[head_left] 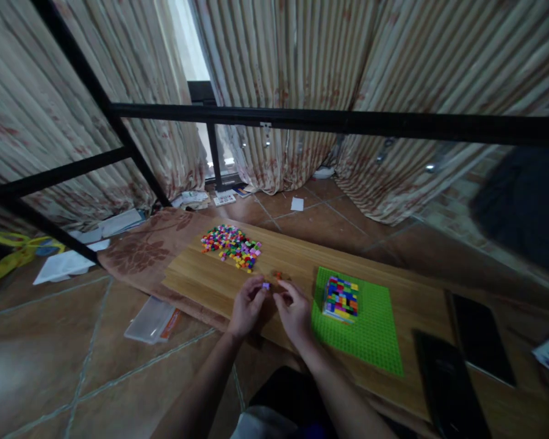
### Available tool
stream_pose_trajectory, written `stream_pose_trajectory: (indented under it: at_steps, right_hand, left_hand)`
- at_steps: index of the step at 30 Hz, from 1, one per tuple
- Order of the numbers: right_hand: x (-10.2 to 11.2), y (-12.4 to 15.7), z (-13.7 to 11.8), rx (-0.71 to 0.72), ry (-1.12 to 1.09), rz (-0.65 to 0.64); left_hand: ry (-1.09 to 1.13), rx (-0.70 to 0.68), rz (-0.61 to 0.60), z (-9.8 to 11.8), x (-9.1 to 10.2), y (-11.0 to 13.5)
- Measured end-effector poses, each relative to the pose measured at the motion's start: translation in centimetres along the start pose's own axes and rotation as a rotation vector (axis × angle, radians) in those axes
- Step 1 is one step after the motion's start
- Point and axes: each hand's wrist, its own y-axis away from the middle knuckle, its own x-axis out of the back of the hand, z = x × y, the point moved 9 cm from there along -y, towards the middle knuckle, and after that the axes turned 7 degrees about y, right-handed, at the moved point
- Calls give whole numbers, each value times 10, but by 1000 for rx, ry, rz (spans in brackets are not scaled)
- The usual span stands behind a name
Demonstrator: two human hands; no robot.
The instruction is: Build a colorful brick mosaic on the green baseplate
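My left hand (246,308) is closed, pinching a small purple toy brick (266,286) between thumb and fingertips. Close beside it, my right hand (293,310) has its fingers bent, with thumb and forefinger a little apart and nothing visible between them. Just beyond the right fingertips lie small orange bricks (279,275) on the wooden board (201,280). A loose pile of coloured bricks (231,245) spreads over the board's far left. To the right, a multicoloured block of stacked bricks (341,297) stands on a green studded baseplate (377,329).
Two dark flat devices (480,335) lie at the board's right end. A brown patterned cloth (141,241) shows under its left end. A clear plastic lid or box (152,320) lies on the tiled floor. A black metal frame (302,116) crosses before the curtains.
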Motion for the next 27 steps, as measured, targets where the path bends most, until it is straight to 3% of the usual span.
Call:
stream_pose_trajectory:
  at_steps: [6,13,18,22,27]
  right_hand:
    - [43,23,-23,94,59,-47]
    - [103,37,-17,30,180,-91]
    - [132,40,-17,8,266,-81]
    - [152,35,-17,-3,321,-3]
    - [162,17,-6,-33,386,93]
  left_hand:
    - [57,123,-175,-1,-45,34]
    - [71,222,-296,-2,-106,50]
    - [54,230,-364,0,-136,59]
    - [-16,167,-365,0,-139,57]
    - [-99,98,-230,-9,-118,38]
